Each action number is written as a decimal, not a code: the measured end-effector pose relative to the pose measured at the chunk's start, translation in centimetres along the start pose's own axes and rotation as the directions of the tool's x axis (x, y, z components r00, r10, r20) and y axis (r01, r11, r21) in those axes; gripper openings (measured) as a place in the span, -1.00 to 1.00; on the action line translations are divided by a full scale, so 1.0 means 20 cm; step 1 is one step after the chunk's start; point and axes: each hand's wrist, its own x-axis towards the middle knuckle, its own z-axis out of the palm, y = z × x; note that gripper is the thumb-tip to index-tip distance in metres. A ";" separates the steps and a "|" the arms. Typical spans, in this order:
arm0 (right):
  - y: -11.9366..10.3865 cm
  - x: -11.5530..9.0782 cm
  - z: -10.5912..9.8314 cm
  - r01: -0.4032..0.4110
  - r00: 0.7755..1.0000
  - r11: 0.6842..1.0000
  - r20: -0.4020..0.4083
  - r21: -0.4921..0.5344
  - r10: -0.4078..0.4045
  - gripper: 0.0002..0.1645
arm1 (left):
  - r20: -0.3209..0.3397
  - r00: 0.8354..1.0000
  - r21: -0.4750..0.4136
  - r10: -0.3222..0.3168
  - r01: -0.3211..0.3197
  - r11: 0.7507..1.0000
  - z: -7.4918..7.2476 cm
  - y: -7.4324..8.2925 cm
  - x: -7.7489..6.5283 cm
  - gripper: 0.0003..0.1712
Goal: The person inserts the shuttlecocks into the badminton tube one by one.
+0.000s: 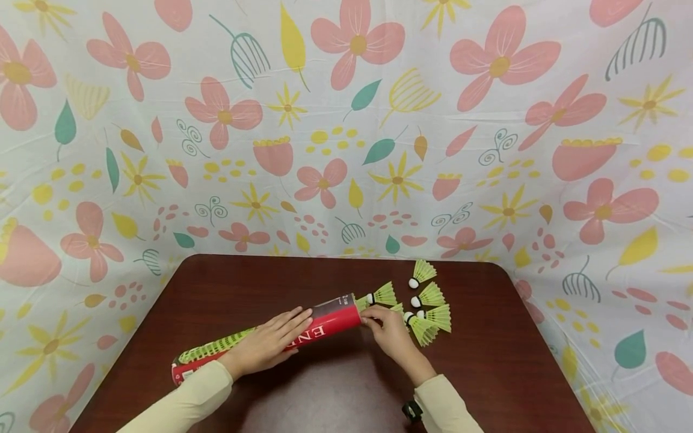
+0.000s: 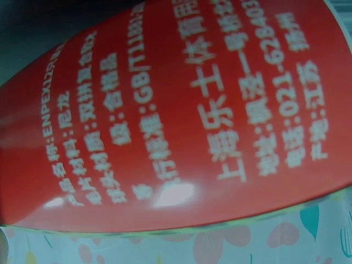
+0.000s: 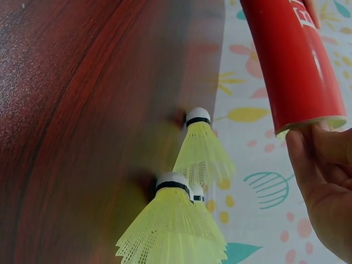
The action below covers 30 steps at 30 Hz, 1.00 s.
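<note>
A red shuttlecock tube [image 1: 335, 319] slants across the table, its right end raised. Yellow shuttlecocks [image 1: 216, 346] show through a window at its lower left end. My left hand [image 1: 267, 340] holds the tube, fingers laid over the top and thumb on the near side. In the left wrist view the red printed wall of the tube [image 2: 165, 121] fills most of the picture. At the tube's mouth, the fingers of my right hand [image 1: 387, 331] pinch a shuttlecock [image 1: 361, 303], of which only a bit of yellow shows. The right wrist view shows those fingertips hidden inside the rim.
Several loose yellow shuttlecocks with white heads lie right of the tube: one at the back [image 1: 425, 272], one below it [image 1: 429, 294], and one near the mouth [image 1: 384, 294]. The dark wooden table [image 1: 243, 276] ends at a flowered cloth [image 1: 346, 150].
</note>
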 end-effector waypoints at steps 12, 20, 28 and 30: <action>0.06 -0.04 -0.12 -0.087 0.995 0.995 -0.038 0.045 0.089 -0.79 | 0.027 0.998 -0.016 -0.049 0.050 0.999 -0.02 -0.01 -0.01 0.11; 0.13 -0.09 -0.23 -0.111 0.988 0.992 -0.110 -0.058 0.105 -0.83 | 0.004 0.999 -0.004 -0.036 0.036 0.999 -0.02 -0.01 -0.02 0.13; 0.17 -0.17 -0.27 -0.196 0.976 0.978 -0.110 -0.072 0.187 -0.83 | 0.006 0.999 -0.015 -0.037 0.037 0.999 -0.01 -0.02 -0.03 0.12; 0.18 -0.19 -0.27 -0.214 0.973 0.974 -0.108 -0.074 0.206 -0.84 | 0.007 0.999 -0.016 -0.036 0.036 0.999 -0.01 -0.01 -0.03 0.12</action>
